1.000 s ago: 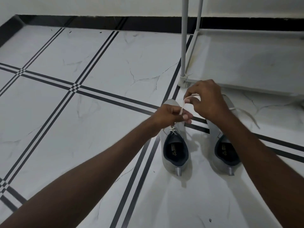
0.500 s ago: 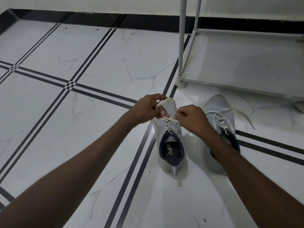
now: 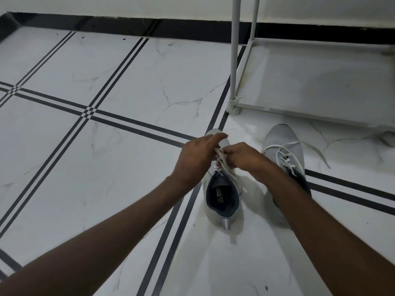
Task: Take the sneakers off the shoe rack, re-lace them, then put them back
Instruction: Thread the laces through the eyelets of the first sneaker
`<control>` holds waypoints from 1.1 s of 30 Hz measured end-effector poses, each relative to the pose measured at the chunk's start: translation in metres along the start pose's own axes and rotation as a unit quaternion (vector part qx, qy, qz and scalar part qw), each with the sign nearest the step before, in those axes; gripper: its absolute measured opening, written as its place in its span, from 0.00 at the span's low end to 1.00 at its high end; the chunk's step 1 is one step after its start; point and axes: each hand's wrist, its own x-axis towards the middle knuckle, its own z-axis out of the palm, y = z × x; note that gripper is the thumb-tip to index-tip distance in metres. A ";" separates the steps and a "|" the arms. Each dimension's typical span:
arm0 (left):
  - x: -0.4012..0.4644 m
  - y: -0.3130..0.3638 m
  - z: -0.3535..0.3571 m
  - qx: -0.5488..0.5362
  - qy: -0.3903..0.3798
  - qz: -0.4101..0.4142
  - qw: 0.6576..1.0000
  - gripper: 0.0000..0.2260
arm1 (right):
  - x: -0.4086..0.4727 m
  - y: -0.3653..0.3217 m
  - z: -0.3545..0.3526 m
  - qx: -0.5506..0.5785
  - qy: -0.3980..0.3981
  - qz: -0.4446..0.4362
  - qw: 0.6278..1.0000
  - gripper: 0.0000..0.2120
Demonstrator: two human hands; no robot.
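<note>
Two grey sneakers with dark linings stand side by side on the floor, toes pointing away from me. Over the left sneaker both my hands meet at its white lace. My left hand pinches one lace end, and my right hand grips the other close beside it. The right sneaker stands partly behind my right forearm, its white lace loose, one end trailing on the floor to the right. The white shoe rack stands just beyond the sneakers, its bottom shelf bare.
The floor is white marble tile with dark stripe lines. A dark skirting runs along the wall at the back. The rack's corner post rises just beyond the left sneaker.
My hands came down from above the left sneaker and drew together over its lace, my left hand now reaching across the toe. The right sneaker has come out from behind my right hand.
</note>
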 end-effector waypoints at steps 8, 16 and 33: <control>0.002 -0.009 -0.001 -0.138 -0.039 -0.177 0.974 0.13 | 0.005 0.012 -0.004 0.232 0.039 0.064 0.970 0.08; -0.008 -0.043 -0.021 -0.383 -0.055 -0.624 0.679 0.11 | 0.008 0.018 -0.030 0.012 0.136 0.057 0.989 0.17; -0.027 -0.012 0.013 -0.013 -0.303 -0.307 0.902 0.16 | 0.010 0.036 0.018 -0.286 0.055 -0.083 0.953 0.03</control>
